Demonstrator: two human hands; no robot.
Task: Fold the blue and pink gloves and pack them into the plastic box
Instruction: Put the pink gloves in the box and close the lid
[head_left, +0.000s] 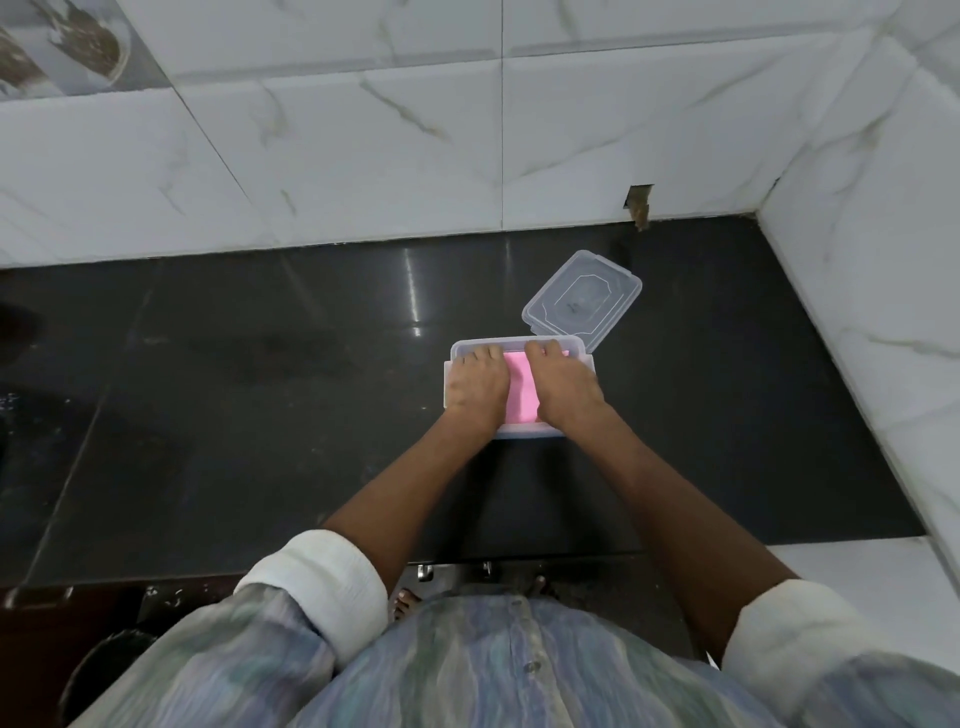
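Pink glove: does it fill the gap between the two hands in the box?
Yes. In the head view, pink glove shows between left hand and right hand.

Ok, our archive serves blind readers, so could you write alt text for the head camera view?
Both of a person's hands, left and right, press flat on a folded pink glove inside a clear rectangular plastic box on a dark polished stone counter. The box's clear plastic lid lies open behind it, near a white marble-tiled wall. No blue glove shows.

a clear, glossy plastic box (470, 347) and its translucent plastic lid (582, 300) beside it sit on a polished dark stone desk (260, 389); matt pink glove (522, 387) inside the box.
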